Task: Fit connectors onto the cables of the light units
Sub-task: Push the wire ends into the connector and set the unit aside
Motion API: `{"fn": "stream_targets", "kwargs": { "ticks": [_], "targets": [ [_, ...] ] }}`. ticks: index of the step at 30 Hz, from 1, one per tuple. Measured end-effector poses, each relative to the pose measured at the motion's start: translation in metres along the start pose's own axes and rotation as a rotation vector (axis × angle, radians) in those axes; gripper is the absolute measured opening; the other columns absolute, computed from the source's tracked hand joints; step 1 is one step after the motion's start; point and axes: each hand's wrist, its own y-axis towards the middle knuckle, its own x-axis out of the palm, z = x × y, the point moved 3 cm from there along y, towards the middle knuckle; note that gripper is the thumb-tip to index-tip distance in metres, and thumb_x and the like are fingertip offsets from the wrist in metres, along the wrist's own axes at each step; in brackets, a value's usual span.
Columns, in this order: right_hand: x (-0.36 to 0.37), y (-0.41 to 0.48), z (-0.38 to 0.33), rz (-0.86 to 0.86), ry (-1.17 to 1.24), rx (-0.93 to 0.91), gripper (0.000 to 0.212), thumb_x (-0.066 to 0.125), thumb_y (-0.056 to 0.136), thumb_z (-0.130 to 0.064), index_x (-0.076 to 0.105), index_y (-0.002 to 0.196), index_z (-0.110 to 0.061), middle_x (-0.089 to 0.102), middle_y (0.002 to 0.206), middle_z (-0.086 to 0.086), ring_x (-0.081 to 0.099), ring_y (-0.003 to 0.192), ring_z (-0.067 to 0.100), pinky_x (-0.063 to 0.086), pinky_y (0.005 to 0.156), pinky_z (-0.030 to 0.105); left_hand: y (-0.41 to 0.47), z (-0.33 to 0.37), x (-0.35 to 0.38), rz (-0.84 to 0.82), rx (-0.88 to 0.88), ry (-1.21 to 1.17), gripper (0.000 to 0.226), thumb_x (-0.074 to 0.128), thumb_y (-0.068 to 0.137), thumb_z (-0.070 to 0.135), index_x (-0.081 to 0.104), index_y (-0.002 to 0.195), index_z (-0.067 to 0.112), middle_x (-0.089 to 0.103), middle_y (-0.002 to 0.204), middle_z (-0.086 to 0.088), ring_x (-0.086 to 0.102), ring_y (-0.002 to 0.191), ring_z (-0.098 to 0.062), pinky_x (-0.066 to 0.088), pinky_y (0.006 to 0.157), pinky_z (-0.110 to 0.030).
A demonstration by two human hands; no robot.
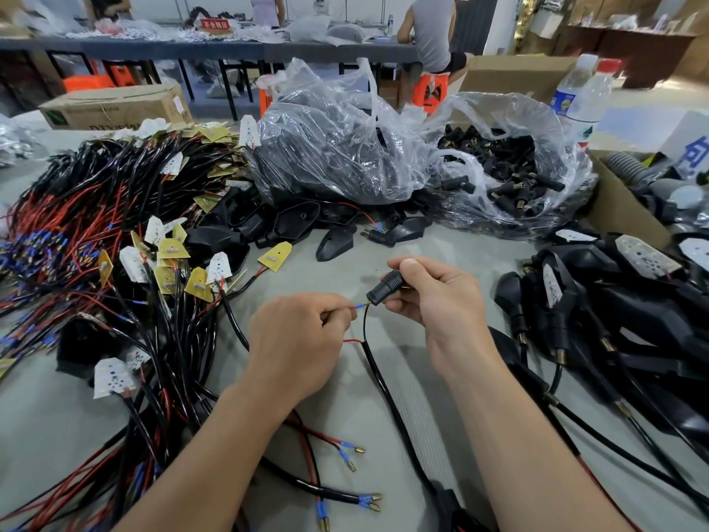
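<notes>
My right hand (441,301) grips a black plug connector (385,288) over the middle of the grey table (383,247). My left hand (295,339) pinches a red wire with a blue-sleeved terminal (358,306), its tip at the connector's open end. A thin black wire also enters the connector. Both wires run from a black cable (387,393) that trails down toward my body. To the left lies a heap of light-unit cables (115,263) with small LED boards. More black connectors fill a clear bag (510,174) at the back right.
A second clear bag (333,147) of black parts stands behind the work spot, with loose black housings (291,224) in front of it. Finished units (594,312) pile up at the right beside a cardboard box (621,213). A water bottle (583,97) stands at the back right. People work at a far table.
</notes>
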Motion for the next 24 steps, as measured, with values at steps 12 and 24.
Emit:
{"fn": "stream_targets", "kwargs": {
  "ticks": [12,24],
  "targets": [
    [0.002,-0.002,0.004,-0.049,0.004,0.020,0.016,0.062,0.099,-0.007,0.077,0.093,-0.005,0.074,0.077,0.011,0.068,0.061,0.019,0.058,0.061,0.023,-0.002,-0.001,-0.001,0.034,-0.036,-0.158,0.028,0.056,0.088,0.034,0.079,0.102,0.028,0.066,0.057,0.012,0.062,0.062,-0.007,0.052,0.066,-0.026],
    [0.009,-0.006,0.005,-0.103,0.005,0.032,0.019,0.060,0.099,-0.005,0.076,0.089,-0.006,0.076,0.076,0.011,0.068,0.060,0.018,0.059,0.062,0.023,-0.004,0.006,-0.004,-0.016,-0.013,-0.234,0.032,0.070,0.093,0.023,0.072,0.124,0.032,0.071,0.074,0.032,0.070,0.075,0.003,0.055,0.080,-0.023]
  ]
}}
